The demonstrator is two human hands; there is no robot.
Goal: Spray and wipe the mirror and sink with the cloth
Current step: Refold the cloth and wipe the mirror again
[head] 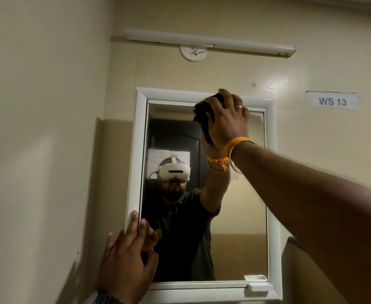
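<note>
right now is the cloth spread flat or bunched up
Bunched up: the dark cloth is wadded under the right hand, pressed to the top of the mirror.

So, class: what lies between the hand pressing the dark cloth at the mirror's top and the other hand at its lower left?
In the head view, only mirror glass lies between the right hand on the cloth and the left hand; it shows the person's reflection.
</note>
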